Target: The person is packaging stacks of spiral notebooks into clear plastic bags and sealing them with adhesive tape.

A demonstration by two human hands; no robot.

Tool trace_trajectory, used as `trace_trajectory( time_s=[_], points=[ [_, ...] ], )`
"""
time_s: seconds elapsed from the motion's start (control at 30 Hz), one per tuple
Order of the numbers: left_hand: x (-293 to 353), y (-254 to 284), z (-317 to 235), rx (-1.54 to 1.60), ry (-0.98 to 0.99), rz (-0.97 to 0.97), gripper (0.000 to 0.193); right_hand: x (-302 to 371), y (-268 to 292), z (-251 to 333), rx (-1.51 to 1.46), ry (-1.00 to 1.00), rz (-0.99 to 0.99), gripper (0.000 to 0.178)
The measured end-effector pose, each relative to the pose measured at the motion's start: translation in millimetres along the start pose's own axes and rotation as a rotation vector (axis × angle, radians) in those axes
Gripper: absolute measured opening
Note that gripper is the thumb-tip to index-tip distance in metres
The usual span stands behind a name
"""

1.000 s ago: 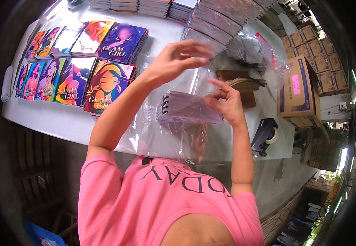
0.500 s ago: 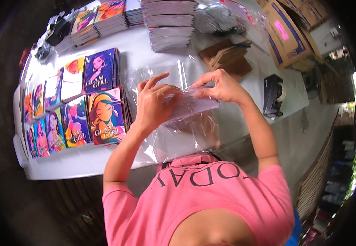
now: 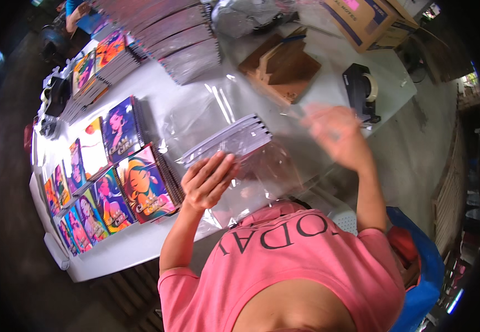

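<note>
A stack of thin spiral notebooks [image 3: 234, 139] sits inside a clear plastic bag [image 3: 262, 177] at the table's near edge. My left hand [image 3: 209, 180] grips the near side of this bagged stack, fingers over the top. My right hand [image 3: 336, 131] is blurred. It hovers to the right of the stack with its fingers apart, close to the black tape dispenser [image 3: 361, 91]. Nothing shows in that hand. My pink shirt fills the lower middle of the view.
Colourful illustrated notebooks [image 3: 140, 185] lie in rows on the white table [image 3: 140, 243] at my left. Tall grey notebook stacks [image 3: 179, 39] stand at the back. Brown wooden pieces [image 3: 281, 69], a cardboard box [image 3: 370, 16] and a loose plastic sheet [image 3: 195, 119] lie beyond. A blue bag [image 3: 422, 265] sits at my right.
My right hand has left the bagged stack and swung out to the right. My left hand has shifted to hold the stack from the near side.
</note>
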State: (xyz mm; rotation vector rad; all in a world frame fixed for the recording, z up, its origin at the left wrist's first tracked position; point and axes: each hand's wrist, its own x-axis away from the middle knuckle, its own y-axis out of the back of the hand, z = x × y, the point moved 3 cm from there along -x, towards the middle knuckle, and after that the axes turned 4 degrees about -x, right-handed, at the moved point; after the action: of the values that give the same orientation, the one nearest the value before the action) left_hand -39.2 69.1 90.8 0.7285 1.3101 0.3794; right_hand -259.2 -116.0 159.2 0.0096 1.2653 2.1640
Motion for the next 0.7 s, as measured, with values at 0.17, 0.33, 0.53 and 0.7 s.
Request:
trace_trajectory(
  time_s=[0.17, 0.33, 0.53, 0.7],
  points=[
    [-13, 1, -2, 0.012, -0.015, 0.017, 0.012, 134, 64, -224, 0.274, -0.882, -0.56, 0.047],
    [-12, 0, -3, 0.002, 0.027, 0.006, 0.01, 156, 54, -272, -0.623, -1.303, -0.439, 0.047],
    [-12, -3, -2, 0.019, 0.033, -0.004, 0.01, 155, 51, -304, -0.879, -1.275, -0.352, 0.033],
    [-9, 1, -3, 0.006, 0.047, 0.019, 0.011, 177, 41, -253, -1.334, -0.895, -0.717, 0.018]
  ],
)
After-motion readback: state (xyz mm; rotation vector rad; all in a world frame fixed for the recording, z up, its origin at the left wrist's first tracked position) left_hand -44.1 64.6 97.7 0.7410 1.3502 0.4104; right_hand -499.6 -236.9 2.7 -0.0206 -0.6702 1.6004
